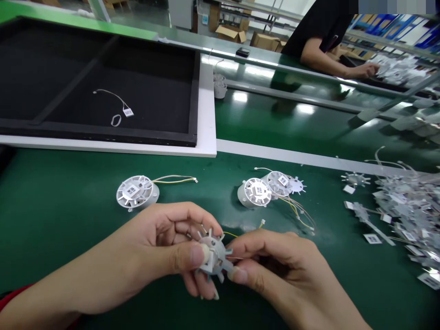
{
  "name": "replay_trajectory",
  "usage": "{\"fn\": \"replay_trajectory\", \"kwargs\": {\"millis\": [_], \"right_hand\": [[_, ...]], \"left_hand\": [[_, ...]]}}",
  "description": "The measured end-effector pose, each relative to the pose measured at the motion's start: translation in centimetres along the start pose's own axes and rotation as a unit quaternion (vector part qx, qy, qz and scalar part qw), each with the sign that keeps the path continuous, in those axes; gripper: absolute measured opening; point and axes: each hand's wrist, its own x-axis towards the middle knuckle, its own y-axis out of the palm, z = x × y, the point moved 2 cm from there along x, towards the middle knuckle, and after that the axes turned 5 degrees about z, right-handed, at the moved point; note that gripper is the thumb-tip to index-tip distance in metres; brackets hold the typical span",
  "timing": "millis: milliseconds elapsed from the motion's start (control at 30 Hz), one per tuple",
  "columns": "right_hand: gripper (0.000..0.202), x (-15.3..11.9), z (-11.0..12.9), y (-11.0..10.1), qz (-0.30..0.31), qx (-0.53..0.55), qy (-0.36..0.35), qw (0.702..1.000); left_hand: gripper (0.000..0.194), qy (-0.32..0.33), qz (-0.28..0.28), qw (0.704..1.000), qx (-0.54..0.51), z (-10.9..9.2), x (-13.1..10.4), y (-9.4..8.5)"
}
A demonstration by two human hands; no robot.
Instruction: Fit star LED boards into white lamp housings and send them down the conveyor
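My left hand (165,252) pinches a translucent spoked disc (218,259), its thumb on a small white square at the disc's middle. At the disc's right edge, my right hand (271,266) pinches thin wires; a yellow wire with a white connector (262,223) rises behind its fingers. Beyond my left hand stands a round white housing (137,192) with a labelled spoked top and wires running right. Two more housings (255,192) (277,183) touch each other beyond my right hand, with wires and a spoked disc (297,185) beside them.
A pile of spoked discs with wires (409,206) lies at the right. A black divided tray (154,130) at the upper left holds a wired tag (128,112) and a small ring (116,120). Across the bench, a person's hand (364,71) touches white parts (395,68).
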Motion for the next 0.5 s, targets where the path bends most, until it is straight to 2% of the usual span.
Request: {"fn": "replay_trajectory", "kwargs": {"millis": [133, 200, 233, 333, 367, 433, 500], "right_hand": [[0.010, -0.2, 0.3, -0.4, -0.004, -0.031, -0.001, 1.000], [0.011, -0.3, 0.3, -0.4, -0.025, -0.076, -0.041, 0.996], [0.012, -0.4, 0.3, -0.3, -0.034, -0.099, -0.085, 0.991], [0.015, -1.2, 0.0, 0.2, -0.071, -0.183, -0.233, 0.952], [0.020, -1.5, -0.2, 0.4, -0.077, -0.227, -0.262, 0.935], [0.032, -2.3, -0.6, 0.6, -0.080, -0.322, -0.276, 0.902], [0.031, -3.0, -0.6, 0.5, -0.066, -0.374, -0.258, 0.888]], "left_hand": [[0.016, -0.009, 0.018, 0.999, -0.028, 0.0, -0.1, -0.1], [0.017, -0.015, 0.028, 0.999, -0.043, -0.2, 0.0, 0.0], [0.017, -0.016, 0.034, 0.998, -0.050, -0.3, 0.0, 0.0], [0.019, -0.030, 0.036, 0.996, -0.078, -0.5, 0.2, 0.3], [0.019, -0.037, 0.033, 0.995, -0.090, -0.6, 0.2, 0.3], [0.020, -0.051, 0.030, 0.992, -0.115, -0.5, 0.3, 0.4], [0.021, -0.060, 0.030, 0.989, -0.135, -0.3, 0.3, 0.3]]}}
